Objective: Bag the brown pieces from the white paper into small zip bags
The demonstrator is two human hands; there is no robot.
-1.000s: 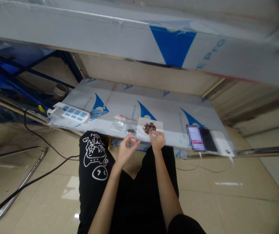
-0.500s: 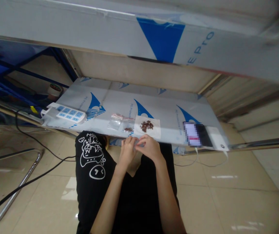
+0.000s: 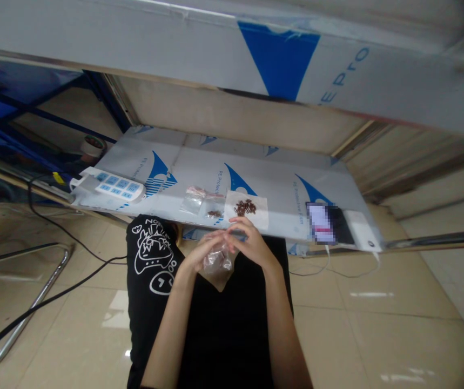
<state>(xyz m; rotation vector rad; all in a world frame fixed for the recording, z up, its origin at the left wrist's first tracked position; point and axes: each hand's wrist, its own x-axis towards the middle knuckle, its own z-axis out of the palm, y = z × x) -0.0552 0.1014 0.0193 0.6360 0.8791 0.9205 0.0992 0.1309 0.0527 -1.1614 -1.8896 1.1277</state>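
A clear plastic bag (image 3: 217, 262) hangs in front of my lap, below the shelf's front edge. My left hand (image 3: 204, 250) is closed on its top edge, thumb hidden behind the fingers. From the other side my right hand (image 3: 250, 241) pinches the bag's upper right part, its fingers bent and close to the left fingertips. Just beyond the hands, a heap of small brown pieces (image 3: 245, 207) rests on a white sheet (image 3: 261, 218). Left of it lie a small clear bag with a few brown pieces inside (image 3: 214, 214) and another clear zip bag (image 3: 192, 202).
A white power strip (image 3: 120, 188) lies at the left of the film-covered shelf (image 3: 280, 173). At the right are a phone (image 3: 321, 223) and a white power bank (image 3: 362, 229) with cables hanging down. An upper panel (image 3: 167, 48) overhangs the shelf. Black cables cross the floor at left.
The hands have come slightly nearer to my body and the left has turned flatter. The clear bag, mostly covered by fingers before, now shows below them.
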